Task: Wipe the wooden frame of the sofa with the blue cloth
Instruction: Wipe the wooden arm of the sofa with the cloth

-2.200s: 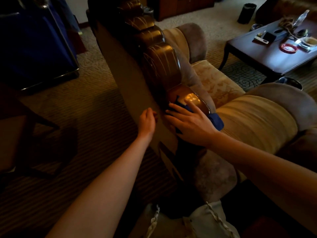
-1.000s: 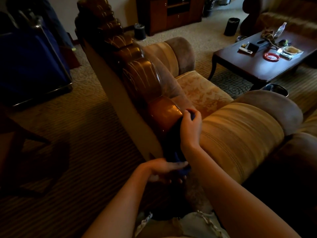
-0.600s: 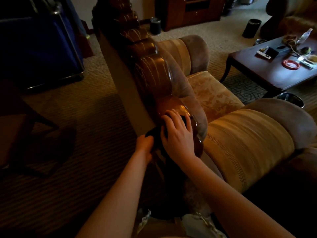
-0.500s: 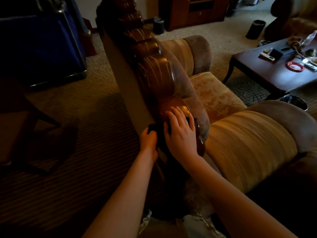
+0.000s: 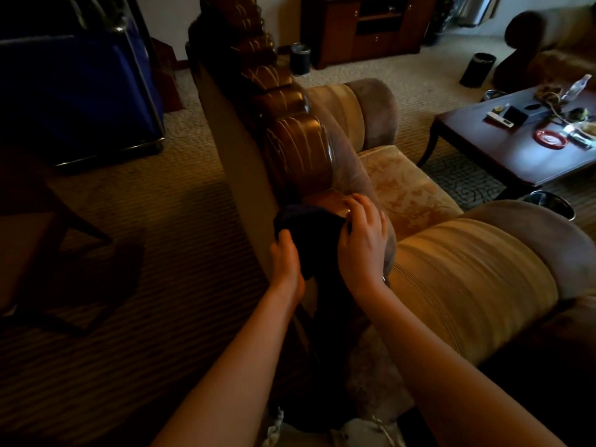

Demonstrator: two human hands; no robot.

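Wood first: carved, glossy frame (image 5: pixel 300 150) runs along the sofa's back edge, scalloped lobes receding away from the viewer. Nearest lobe is where the work is.

Cloth (image 5: pixel 309 233) lies draped over that near lobe, dark in this light, its blue barely readable. It hangs down the back side of the frame into shadow; lower end not visible.

Left hand (image 5: pixel 285 259) at the cloth's rear edge, fingers curled into the fabric, grip closed on it. Likely anchoring the cloth so it stays taut and doesn't slide off the curve.

Right hand (image 5: pixel 362 240) on the seat-side edge of the cloth, fingertips (image 5: pixel 351 204) bent and pressing down at the top of the lobe, apparently pinching the cloth edge against the wood. Two-handed hold suits a rounded surface: wrap, then drag.

Judgement: wiping is at the near end; lobes further along look untouched by the cloth now.

Outward: sofa cushions (image 5: pixel 467 285) just right of the frame. Counter (image 5: pixel 516 156) well apart, carrying small clutter. Cabinet (image 5: pixel 371 24) at the far wall. Blue case (image 5: pixel 74 88) to the left.
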